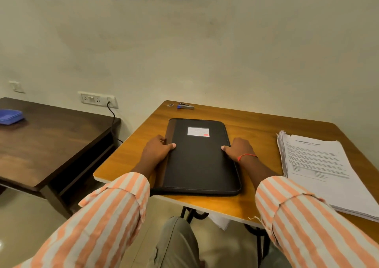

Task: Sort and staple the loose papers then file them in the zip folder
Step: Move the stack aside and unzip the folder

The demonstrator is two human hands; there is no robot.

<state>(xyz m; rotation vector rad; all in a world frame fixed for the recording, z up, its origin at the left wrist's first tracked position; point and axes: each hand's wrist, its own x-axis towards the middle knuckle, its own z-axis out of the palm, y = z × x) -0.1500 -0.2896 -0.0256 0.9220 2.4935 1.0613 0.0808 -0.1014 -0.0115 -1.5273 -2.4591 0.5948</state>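
Both hands are gripping the closed black zip folder (200,157) lying flat on the counter (256,124), left hand (156,151) curled over its left edge and right hand (239,149) over the right, thumbs on top. The stack of loose papers (320,169) sits off to the right, untouched. Way back by the far edge there's a small stapler (185,106).
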